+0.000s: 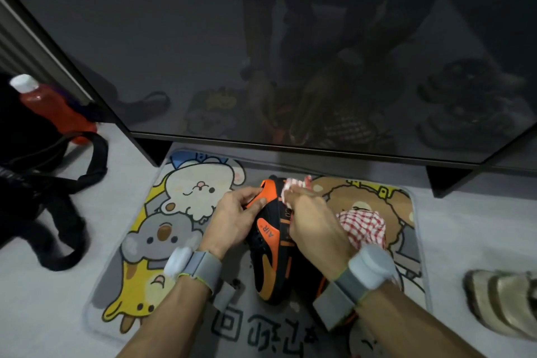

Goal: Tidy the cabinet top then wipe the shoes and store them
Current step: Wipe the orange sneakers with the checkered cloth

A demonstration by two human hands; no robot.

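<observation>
Left hand (pixel 232 215): grasping. Its fingers and thumb are curled round the orange end of a black-and-orange shoe (pixel 268 244), at the end farther from the person. The shoe is turned on its side, with the lettering "AIR" showing. Whether it rests on the mat or is lifted clear cannot be told.

Right hand (pixel 315 224): clenched on a red-and-white checked cloth (pixel 363 227), pressing it against the shoe just right of the left hand's hold. Cloth bunches out beyond the fingers and behind the palm.

Under the right wrist lies a second dark form with orange trim (pixel 309 273), not identifiable. Both wrists carry grey bands (pixel 200 267) with white units.

Beneath the grip is a cartoon-animal mat (pixel 180 189). Beyond it stands a dark glossy cabinet (pixel 290 52). Well to the right is a pair of pale sandals (pixel 499 305). Well to the left is a black bag (pixel 26 148) with a red bottle (pixel 49 102), white-capped.
</observation>
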